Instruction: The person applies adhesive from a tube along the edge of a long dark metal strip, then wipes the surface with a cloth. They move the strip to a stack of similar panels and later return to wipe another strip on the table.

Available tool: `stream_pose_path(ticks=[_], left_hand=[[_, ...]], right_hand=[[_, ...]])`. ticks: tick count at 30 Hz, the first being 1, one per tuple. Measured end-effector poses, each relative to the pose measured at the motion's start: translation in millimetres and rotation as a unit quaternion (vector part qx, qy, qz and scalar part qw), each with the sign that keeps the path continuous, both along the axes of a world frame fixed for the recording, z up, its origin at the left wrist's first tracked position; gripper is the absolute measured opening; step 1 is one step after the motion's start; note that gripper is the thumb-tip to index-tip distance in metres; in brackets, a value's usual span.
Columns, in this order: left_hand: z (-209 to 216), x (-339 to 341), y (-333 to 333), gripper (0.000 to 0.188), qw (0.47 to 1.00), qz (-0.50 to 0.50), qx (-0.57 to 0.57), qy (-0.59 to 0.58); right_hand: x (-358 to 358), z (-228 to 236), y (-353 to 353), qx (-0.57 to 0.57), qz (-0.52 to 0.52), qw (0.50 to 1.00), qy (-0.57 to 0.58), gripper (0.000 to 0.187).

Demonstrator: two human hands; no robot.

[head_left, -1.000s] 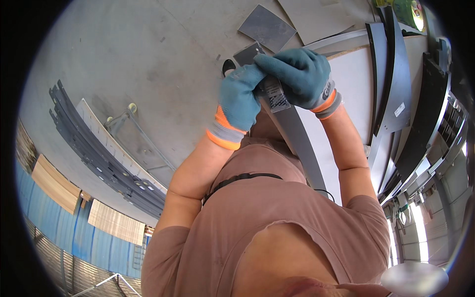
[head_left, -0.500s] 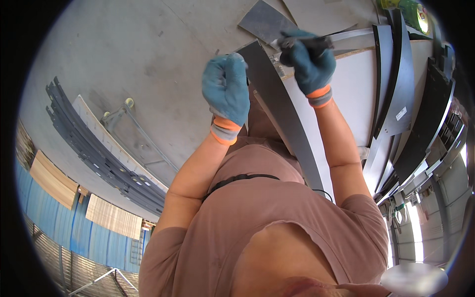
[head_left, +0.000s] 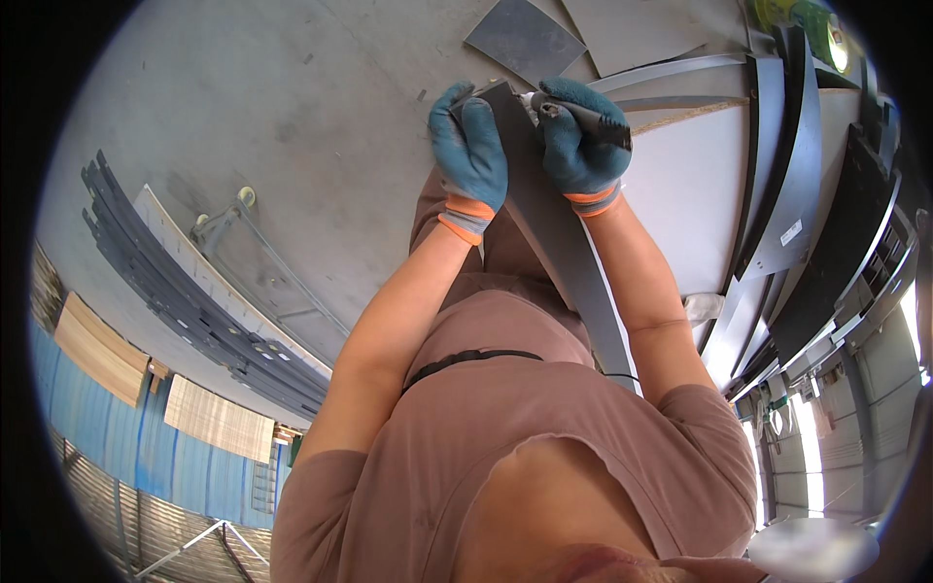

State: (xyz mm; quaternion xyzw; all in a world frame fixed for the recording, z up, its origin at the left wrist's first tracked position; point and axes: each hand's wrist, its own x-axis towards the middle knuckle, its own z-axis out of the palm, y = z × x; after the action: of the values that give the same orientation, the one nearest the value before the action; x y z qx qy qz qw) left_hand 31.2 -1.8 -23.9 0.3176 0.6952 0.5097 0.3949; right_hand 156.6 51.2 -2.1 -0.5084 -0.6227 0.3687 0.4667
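Observation:
A long dark grey panel [head_left: 549,228] runs from beside my body to a far end between my hands. My left hand [head_left: 468,146], in a blue glove with an orange cuff, is closed on the left edge of that end, the thumb lying along it. In my right hand [head_left: 580,160], gloved the same way, is a black hand tool [head_left: 603,126] with a ribbed end. Its light tip points left at the panel's right edge; whether it touches cannot be made out. The exact kind of tool is partly hidden by my fingers.
A white-topped board [head_left: 680,185] lies under and right of the panel. More dark curved-looking panels [head_left: 792,214] are stacked at the right. A flat grey plate [head_left: 525,41] lies on the floor ahead. Dark strips [head_left: 185,291] and a wheeled frame [head_left: 267,238] are at the left.
Both hands have come closer together at the panel's far end. My left hand has moved right onto the panel's edge. My right hand has brought the tool left and down toward it.

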Motion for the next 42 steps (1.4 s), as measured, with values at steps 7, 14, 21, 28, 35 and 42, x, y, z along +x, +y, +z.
stream_pose_path(ticks=[7, 14, 21, 28, 35, 42], left_hand=[[-11, -2, -5, 0.044, 1.0, -0.007, 0.01, 0.026], [-14, -3, -5, 0.044, 0.999, -0.019, 0.012, 0.04], [-14, -1, -6, 0.043, 0.999, -0.015, 0.01, 0.031], [-11, 0, -4, 0.041, 1.0, -0.003, 0.013, 0.011], [-8, 0, -3, 0.042, 1.0, -0.002, 0.013, 0.006], [-12, 0, -5, 0.042, 1.0, -0.008, 0.013, 0.026]], right_hand=[[-1, 6, 5, 0.116, 0.042, 0.986, -0.108, 0.02], [-1, 4, 5, 0.143, 0.049, 0.982, -0.117, 0.022], [0, 4, 5, 0.14, 0.055, 0.98, -0.13, 0.025], [0, 4, 5, 0.136, 0.056, 0.98, -0.134, 0.026], [0, 7, 4, 0.135, 0.053, 0.978, -0.147, 0.026], [-1, 7, 6, 0.137, 0.059, 0.98, -0.134, 0.026]])
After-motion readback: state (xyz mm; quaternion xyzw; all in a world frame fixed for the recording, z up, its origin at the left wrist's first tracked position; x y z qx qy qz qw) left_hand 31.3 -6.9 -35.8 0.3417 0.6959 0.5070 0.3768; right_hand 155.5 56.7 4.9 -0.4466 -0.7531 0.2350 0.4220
